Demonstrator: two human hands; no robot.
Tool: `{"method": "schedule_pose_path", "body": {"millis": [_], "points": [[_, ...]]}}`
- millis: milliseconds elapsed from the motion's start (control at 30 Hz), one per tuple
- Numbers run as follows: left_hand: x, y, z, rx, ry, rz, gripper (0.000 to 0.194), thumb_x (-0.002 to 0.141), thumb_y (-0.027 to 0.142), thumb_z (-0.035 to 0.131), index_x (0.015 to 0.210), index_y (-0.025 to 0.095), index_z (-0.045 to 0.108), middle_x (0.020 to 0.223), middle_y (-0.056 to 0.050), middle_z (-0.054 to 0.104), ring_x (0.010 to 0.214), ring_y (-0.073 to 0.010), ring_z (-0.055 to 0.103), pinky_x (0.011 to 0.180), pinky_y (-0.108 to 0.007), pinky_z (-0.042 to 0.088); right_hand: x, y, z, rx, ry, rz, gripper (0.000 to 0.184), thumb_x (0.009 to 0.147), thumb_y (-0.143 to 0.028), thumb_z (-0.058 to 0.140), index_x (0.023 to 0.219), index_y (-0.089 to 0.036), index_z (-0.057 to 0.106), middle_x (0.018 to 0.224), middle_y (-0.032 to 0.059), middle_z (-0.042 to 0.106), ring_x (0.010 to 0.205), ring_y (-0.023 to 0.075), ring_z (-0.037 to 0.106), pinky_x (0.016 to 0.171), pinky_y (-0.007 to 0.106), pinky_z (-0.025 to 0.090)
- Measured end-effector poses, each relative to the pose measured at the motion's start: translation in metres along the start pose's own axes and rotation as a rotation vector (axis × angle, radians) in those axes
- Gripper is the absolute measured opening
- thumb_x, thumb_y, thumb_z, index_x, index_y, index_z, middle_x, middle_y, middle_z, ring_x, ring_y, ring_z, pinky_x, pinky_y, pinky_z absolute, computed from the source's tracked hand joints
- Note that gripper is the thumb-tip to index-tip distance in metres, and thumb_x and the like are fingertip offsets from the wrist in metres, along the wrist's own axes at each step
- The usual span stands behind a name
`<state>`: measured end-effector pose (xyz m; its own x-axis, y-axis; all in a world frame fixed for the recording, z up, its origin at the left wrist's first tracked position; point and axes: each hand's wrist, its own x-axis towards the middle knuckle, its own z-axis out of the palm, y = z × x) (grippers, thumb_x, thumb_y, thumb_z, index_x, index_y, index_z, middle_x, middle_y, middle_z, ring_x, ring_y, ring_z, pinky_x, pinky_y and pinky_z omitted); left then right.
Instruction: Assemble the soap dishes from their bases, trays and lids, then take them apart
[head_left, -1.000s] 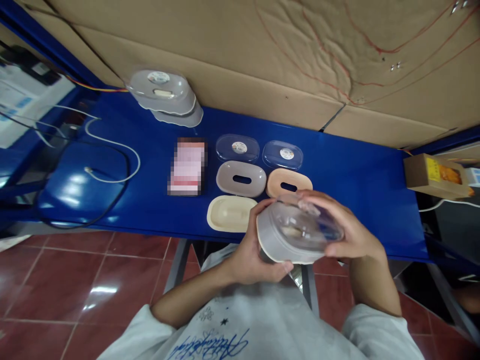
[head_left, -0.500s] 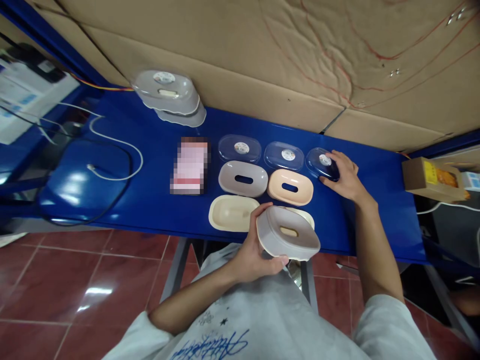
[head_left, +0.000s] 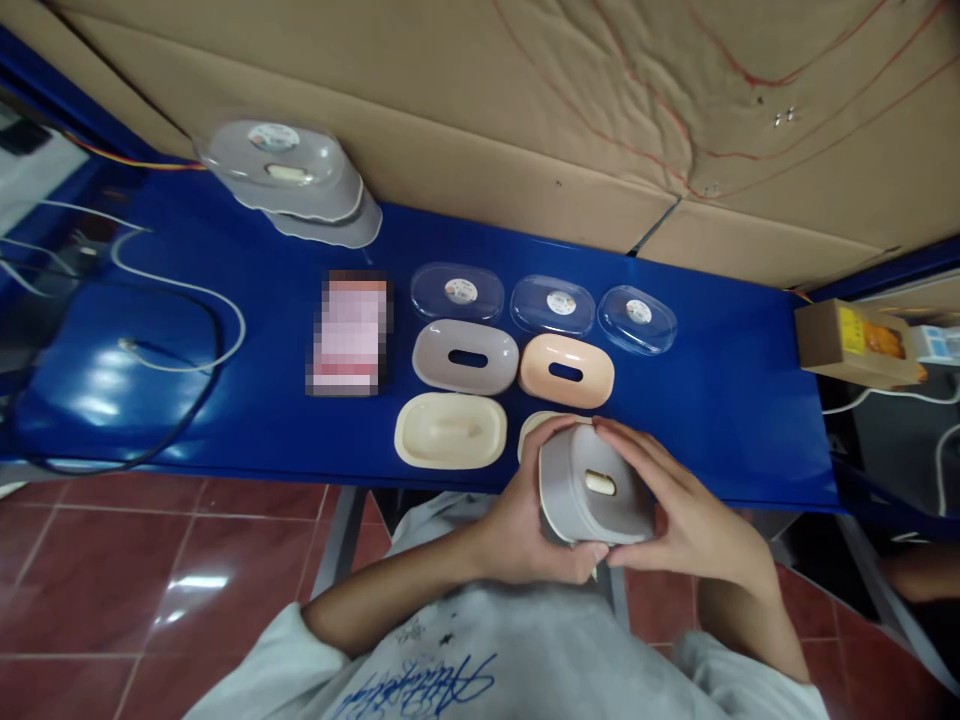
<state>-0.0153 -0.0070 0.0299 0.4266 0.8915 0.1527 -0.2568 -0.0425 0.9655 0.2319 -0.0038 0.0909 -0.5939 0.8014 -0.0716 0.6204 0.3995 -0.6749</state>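
A grey oval soap box (head_left: 622, 500) with a slot and a cream piece showing in it is held just over the table's front edge. My left hand (head_left: 536, 515) wraps its left side, and my right hand (head_left: 682, 510) grips its right side. Behind it, partly hidden, lies a cream dish (head_left: 529, 432). Another cream dish (head_left: 450, 430) sits to the left. Beyond are a grey slotted tray (head_left: 439, 368) and a peach slotted tray (head_left: 592, 385). At the back, three clear lids lie in a row: left lid (head_left: 435, 295), middle lid (head_left: 531, 310), right lid (head_left: 615, 325).
Stacked grey boxes under a clear lid (head_left: 225, 150) stand at the back left of the blue table (head_left: 750, 400). A pixelated flat item (head_left: 349, 335) lies nearby. Cables (head_left: 232, 310) curl at left. A cardboard box (head_left: 847, 345) is at far right, below a cardboard wall (head_left: 450, 130).
My right hand has let go of the right clear lid, leaving it on the table, and come back to the grey soap box. Both hands now hold the box, which has turned slightly.
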Motion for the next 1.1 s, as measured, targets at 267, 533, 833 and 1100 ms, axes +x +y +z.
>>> {"method": "schedule_pose_path", "body": {"millis": [267, 533, 833, 1100], "points": [[-0.002, 0.002, 0.009, -0.059, 0.013, -0.088, 0.104, 0.08, 0.036, 0.088, 0.163, 0.032, 0.025, 0.167, -0.017, 0.039, 0.154, -0.0391, 0.046, 0.128, -0.061, 0.041, 0.003, 0.033, -0.009, 0.258, 0.085, -0.025, 0.103, 0.078, -0.073, 0.085, 0.164, -0.033, 0.045, 0.162, 0.0137, 0.058, 0.144, 0.0406, 0.062, 0.118, 0.055, 0.055], [-0.011, 0.004, 0.01, -0.041, -0.079, -0.081, 0.107, 0.073, 0.022, 0.089, 0.163, 0.032, 0.03, 0.167, -0.017, 0.045, 0.152, -0.0395, 0.051, 0.126, -0.061, 0.045, -0.013, 0.082, -0.023, 0.216, 0.369, 0.133, 0.084, 0.087, -0.071, 0.075, 0.159, -0.038, 0.047, 0.164, 0.0092, 0.055, 0.153, 0.0416, 0.052, 0.126, 0.06, 0.045], [-0.013, 0.004, 0.014, -0.021, -0.1, -0.135, 0.102, 0.077, 0.023, 0.088, 0.161, 0.031, 0.032, 0.165, -0.017, 0.048, 0.151, -0.0367, 0.053, 0.124, -0.058, 0.049, 0.01, 0.131, -0.031, -0.29, 0.339, 0.207, 0.081, 0.089, -0.053, 0.079, 0.16, -0.035, 0.042, 0.172, 0.0135, 0.044, 0.163, 0.046, 0.035, 0.132, 0.073, 0.028], [-0.006, -0.005, 0.016, -0.11, -0.016, -0.088, 0.101, 0.081, 0.032, 0.089, 0.164, 0.033, 0.032, 0.174, -0.016, 0.039, 0.16, -0.0385, 0.043, 0.127, -0.059, 0.045, -0.009, 0.029, 0.023, -0.126, 0.157, -0.124, 0.091, 0.092, -0.066, 0.074, 0.169, -0.04, 0.034, 0.178, 0.0091, 0.035, 0.16, 0.0454, 0.039, 0.124, 0.069, 0.042]]}}
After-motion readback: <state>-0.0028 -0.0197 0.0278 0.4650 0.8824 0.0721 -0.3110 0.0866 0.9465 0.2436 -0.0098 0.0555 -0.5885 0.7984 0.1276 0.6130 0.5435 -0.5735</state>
